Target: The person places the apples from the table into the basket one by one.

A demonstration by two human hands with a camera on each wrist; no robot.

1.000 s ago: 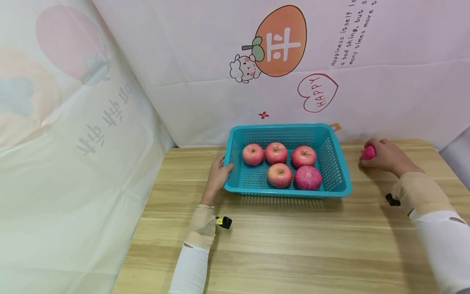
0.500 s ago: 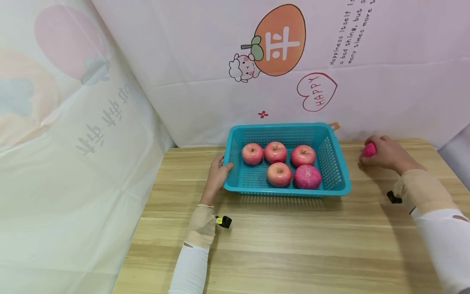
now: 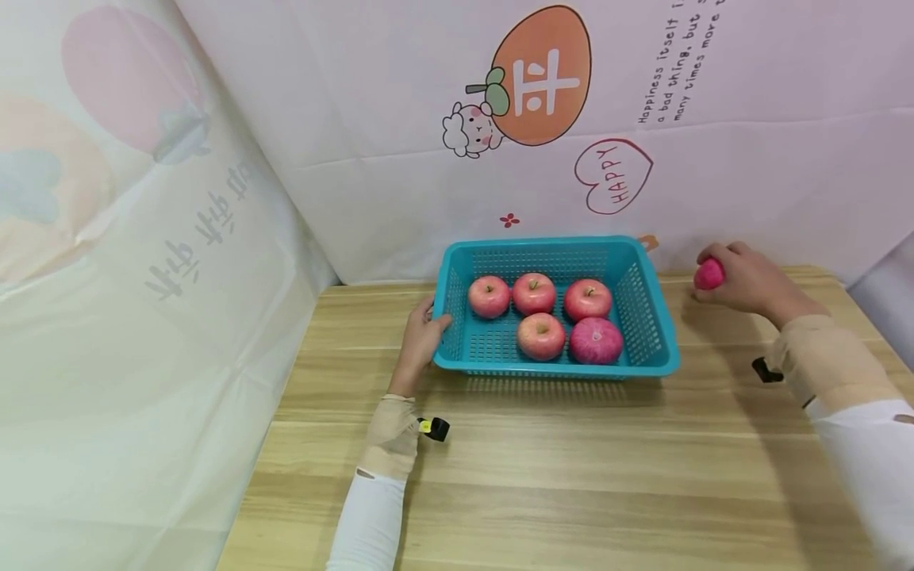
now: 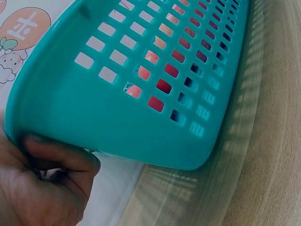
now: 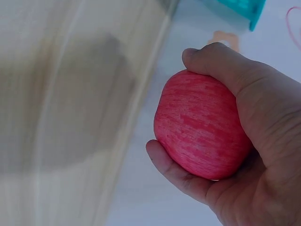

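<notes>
My left hand grips the left end of a blue-green perforated plastic basket, thumb over the rim. In the left wrist view, curled fingers show under the basket's rim. Inside the basket are several apples: paler red ones such as the front one, and a deeper pink apple at the front right. To the right of the basket, my right hand holds another deep pink apple. Thumb and fingers wrap its two sides in the right wrist view, and a shadow falls on the tabletop beside it.
The basket stands at the back of a wood-grain table. Directly behind it hangs a white printed cloth, and another pale cloth drapes along the left. A small black camera sticks out from the left wrist.
My right hand has raised the pink apple from the table's back right and moved it slightly left. The left hand keeps its hold on the basket, which stays in place.
</notes>
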